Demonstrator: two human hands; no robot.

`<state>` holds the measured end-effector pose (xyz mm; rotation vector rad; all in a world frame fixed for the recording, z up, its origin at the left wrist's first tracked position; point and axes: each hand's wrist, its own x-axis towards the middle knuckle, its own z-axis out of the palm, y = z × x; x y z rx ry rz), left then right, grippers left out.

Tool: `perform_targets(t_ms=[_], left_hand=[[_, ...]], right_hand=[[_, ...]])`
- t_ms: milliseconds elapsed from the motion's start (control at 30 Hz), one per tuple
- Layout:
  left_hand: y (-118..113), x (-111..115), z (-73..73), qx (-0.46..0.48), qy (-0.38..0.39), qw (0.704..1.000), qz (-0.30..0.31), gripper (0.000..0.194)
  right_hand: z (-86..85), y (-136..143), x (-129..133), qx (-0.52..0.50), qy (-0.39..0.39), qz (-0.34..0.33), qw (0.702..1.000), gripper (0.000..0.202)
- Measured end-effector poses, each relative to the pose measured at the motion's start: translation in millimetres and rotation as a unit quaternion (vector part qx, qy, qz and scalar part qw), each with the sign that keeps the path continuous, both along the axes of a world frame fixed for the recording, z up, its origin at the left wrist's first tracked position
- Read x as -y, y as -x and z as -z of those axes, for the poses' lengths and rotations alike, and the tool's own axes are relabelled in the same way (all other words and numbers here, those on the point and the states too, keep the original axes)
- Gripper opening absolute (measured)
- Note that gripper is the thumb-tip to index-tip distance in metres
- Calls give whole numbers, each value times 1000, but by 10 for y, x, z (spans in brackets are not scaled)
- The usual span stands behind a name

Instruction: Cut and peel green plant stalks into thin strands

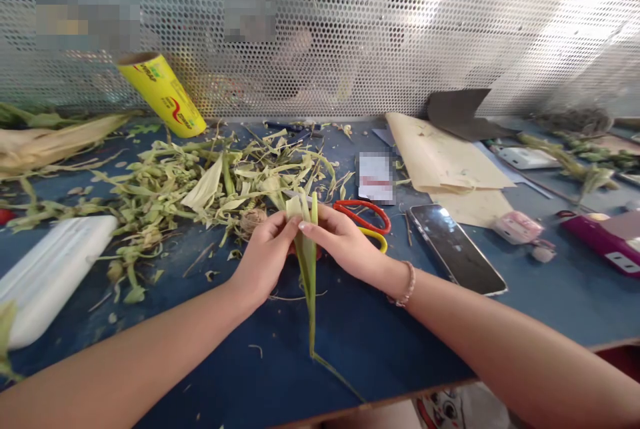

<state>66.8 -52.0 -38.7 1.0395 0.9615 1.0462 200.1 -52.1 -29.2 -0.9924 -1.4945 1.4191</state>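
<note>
Both hands meet near the middle of the blue table, pinching a long green leaf strip (307, 275) that looks like corn husk. My left hand (267, 249) grips its upper part between thumb and fingers. From the other side my right hand (345, 235) holds the same strip, with the thumb at its front. The strip's narrow tail bends near the bottom and trails toward the table edge. Scissors with red and yellow handles (367, 217) lie just beyond my right hand, their blades partly hidden. A ball of brown twine (253, 221) sits by my left hand.
Cut plant scraps (165, 189) cover the left and middle. A yellow wrap tube (163, 95) leans on the perforated metal screen (340, 29). At left is a white oblong object (55, 275). A phone (457, 249), brown paper (445, 155) and a pink case (517, 225) lie at right.
</note>
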Motion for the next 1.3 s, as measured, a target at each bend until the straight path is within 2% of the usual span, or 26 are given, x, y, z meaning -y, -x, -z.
perform_targets(t_ms=[100,267,500,633,800,967,1133,1300], left_hand=[[26,-3,9,-45,-25,999,12,20],[42,57,-66,-118,-44,992,24,17],[60,102,-23,-90,-32,994,45,25],[74,83,3,-121,-37,991,53,28],[59,75,-38,-124,-27,989,69,25],[58,56,-32,-136,-33,988,65,25],[21,31,28,-45,1,997,63,25],[-63,52,-9,52,64,996,46,20]], right_hand=[[-18,-12,7,38,-8,10,999,21],[-21,-23,15,82,-28,17,996,18],[-22,-32,32,52,10,-36,998,21],[-20,-43,23,43,-16,-50,998,19],[-29,-38,22,112,-73,-5,991,19],[-18,-26,13,130,-79,12,988,21],[6,-20,3,88,-94,20,992,22],[28,-5,-6,77,-98,33,992,21]])
